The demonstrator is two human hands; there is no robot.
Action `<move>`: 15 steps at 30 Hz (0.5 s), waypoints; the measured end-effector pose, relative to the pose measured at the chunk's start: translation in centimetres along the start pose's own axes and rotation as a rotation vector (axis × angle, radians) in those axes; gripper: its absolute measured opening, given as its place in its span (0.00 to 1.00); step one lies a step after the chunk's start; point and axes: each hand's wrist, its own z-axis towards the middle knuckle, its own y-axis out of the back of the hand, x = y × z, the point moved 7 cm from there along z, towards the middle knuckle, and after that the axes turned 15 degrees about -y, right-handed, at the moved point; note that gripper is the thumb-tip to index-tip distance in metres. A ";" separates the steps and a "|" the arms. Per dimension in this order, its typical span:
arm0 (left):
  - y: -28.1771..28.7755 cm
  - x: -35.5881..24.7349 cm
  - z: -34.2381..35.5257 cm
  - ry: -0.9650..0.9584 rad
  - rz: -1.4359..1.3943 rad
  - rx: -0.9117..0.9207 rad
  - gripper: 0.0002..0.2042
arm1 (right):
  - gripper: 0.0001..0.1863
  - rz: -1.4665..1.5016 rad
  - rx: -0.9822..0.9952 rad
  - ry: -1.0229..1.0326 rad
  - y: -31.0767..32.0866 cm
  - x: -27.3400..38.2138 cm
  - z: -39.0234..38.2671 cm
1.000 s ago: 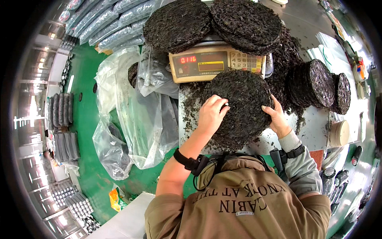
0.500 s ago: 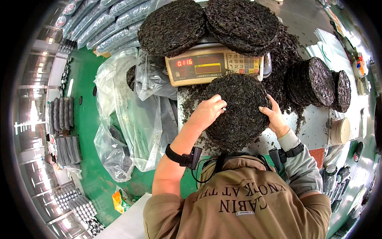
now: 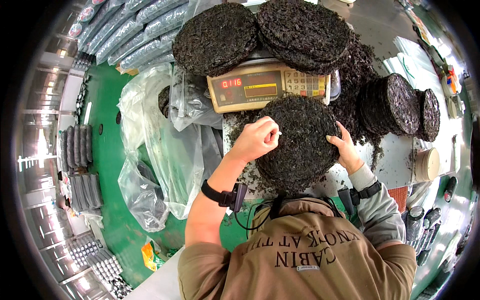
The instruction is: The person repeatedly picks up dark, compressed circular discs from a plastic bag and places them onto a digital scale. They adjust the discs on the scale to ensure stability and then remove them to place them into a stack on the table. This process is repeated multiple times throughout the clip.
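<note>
A round, flat stack of dark dried seaweed (image 3: pixel 305 145) lies on the table in front of me. My left hand (image 3: pixel 256 139) rests on its left top with the fingers curled, and a small white bit shows at the fingertips. At the stack's right edge my right hand (image 3: pixel 346 151) grips it, thumb on top. Both wrists wear black bands. Just behind the stack stands an electronic scale (image 3: pixel 265 87) with a lit red display, bearing two more seaweed discs (image 3: pixel 215 37) (image 3: pixel 305 30).
More seaweed stacks (image 3: pixel 392 102) stand on edge at the right, with loose crumbs over the pale table (image 3: pixel 395 162). A clear plastic bag (image 3: pixel 160 150) hangs off the table's left over a green floor (image 3: pixel 107 165). A white round container (image 3: pixel 427 164) sits at the far right.
My left hand has drawn back from the stack's top middle toward its left side and curled its fingers closed. The right hand has stayed on the right edge.
</note>
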 end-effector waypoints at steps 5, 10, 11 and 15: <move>6.3 -8.4 3.1 -0.478 0.464 -0.214 0.10 | 0.34 -0.029 0.041 0.028 -0.1 0.0 0.1; 12.4 -18.2 7.1 -0.661 0.507 -0.381 0.08 | 0.37 0.006 0.012 -0.016 1.5 -0.1 0.6; 13.4 -18.1 8.3 -0.670 0.455 -0.472 0.08 | 0.36 0.016 -0.003 0.001 2.3 -0.1 0.8; 24.0 -13.6 15.4 -0.382 1.104 -0.833 0.09 | 0.35 -0.050 0.107 -0.025 -1.3 -0.2 0.6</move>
